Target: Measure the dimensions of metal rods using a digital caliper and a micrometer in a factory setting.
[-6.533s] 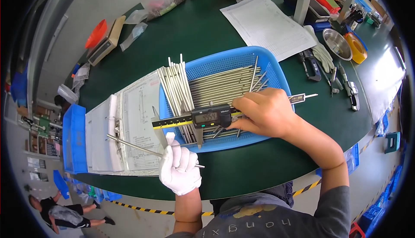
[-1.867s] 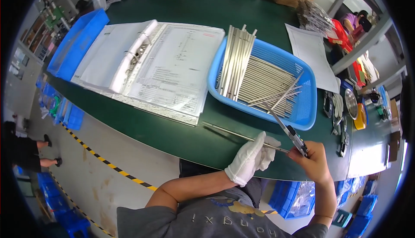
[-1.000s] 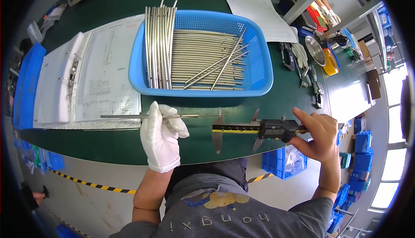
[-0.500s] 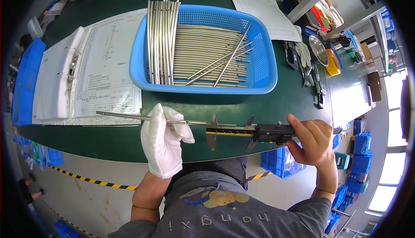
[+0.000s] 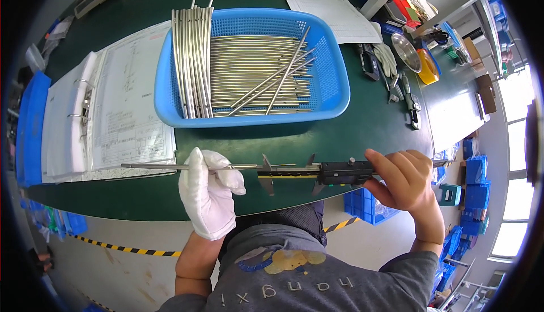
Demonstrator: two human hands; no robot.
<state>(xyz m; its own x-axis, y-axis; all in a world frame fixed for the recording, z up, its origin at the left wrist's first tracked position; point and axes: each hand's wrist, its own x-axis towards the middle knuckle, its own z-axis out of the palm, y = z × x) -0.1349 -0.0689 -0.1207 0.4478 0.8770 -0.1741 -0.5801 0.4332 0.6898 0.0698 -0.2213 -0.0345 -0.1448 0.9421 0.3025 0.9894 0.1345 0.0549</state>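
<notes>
1. Moved since a second earlier: one caliper (image 5: 345, 172), black and silver, brought nearer the gloved hand, its left jaw farther along the rod's thin end.
2. Left hand (image 5: 207, 199), white-gloved: thumb and fingers pinched the rod.
3. Right hand (image 5: 402, 180), bare: fingers curled around the caliper's right end, thumb beneath.
4. One metal rod (image 5: 153, 166): held crosswise over the green table (image 5: 226, 142), thin tip reaching past the left jaw; jaws apart, contact unclear.
5. One blue basket (image 5: 255, 121), beyond the hands: held metal rods (image 5: 192, 63), some upright in the view, others crosswise.
6. One open binder (image 5: 133, 102): lay left of the basket.
7. One steel bowl (image 5: 406, 52): stood farther right.
</notes>
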